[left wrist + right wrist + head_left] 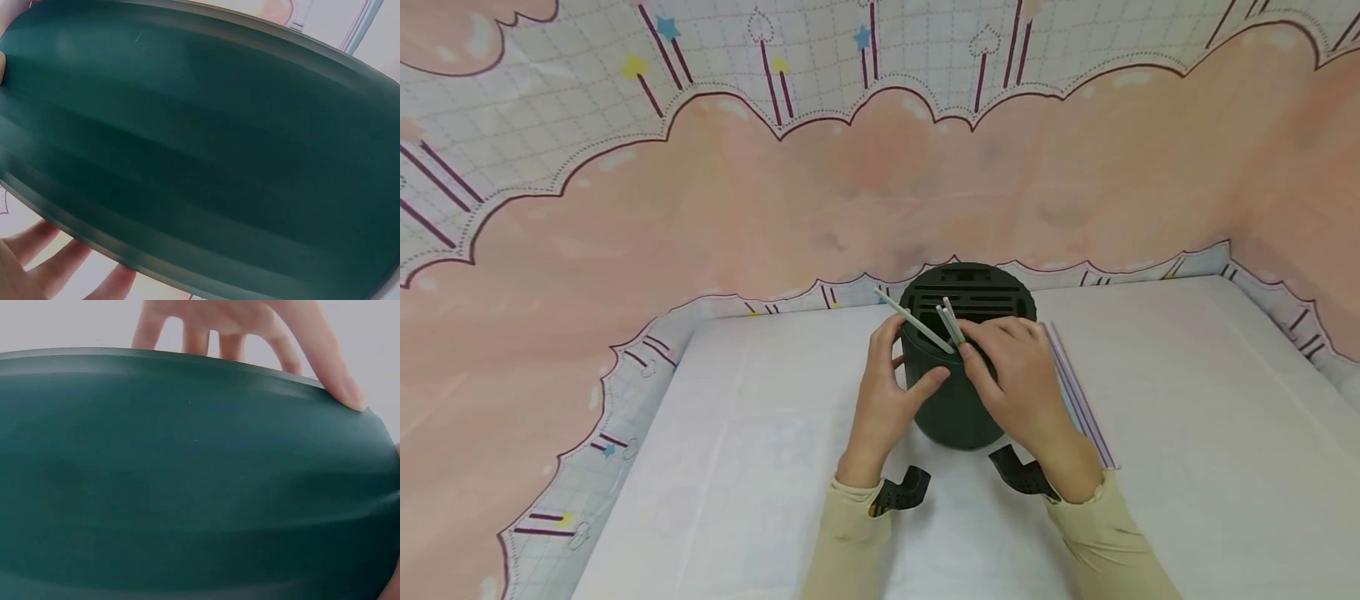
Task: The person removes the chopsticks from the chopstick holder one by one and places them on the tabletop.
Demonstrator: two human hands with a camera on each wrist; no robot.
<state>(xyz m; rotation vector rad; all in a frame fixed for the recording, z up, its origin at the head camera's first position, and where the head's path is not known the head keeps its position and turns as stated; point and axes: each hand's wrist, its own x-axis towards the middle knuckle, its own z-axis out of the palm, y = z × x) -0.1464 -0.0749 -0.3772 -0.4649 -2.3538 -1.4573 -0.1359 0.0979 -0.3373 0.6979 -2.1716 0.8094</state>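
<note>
A dark green knife holder [958,408] with a slotted black top [967,287] is between both hands near the middle of the table. My left hand [891,392] grips its left side, the thumb on the front wall. My right hand [1015,375] holds the right side near the rim, thumb on the wall. In the right wrist view the thumb [340,387] presses the green wall while other fingers reach behind it. A pale green stick [913,321] leans left out of the front opening. A few shorter pale sticks [950,319] rise beside the right fingertips.
Several long, thin purple and blue strips [1082,400] lie to the right of the holder, partly behind the right hand. A white cover spreads over the table [760,417]. A printed peach cloth [850,192] rises behind it. Black wrist mounts [902,492] are on both sleeves.
</note>
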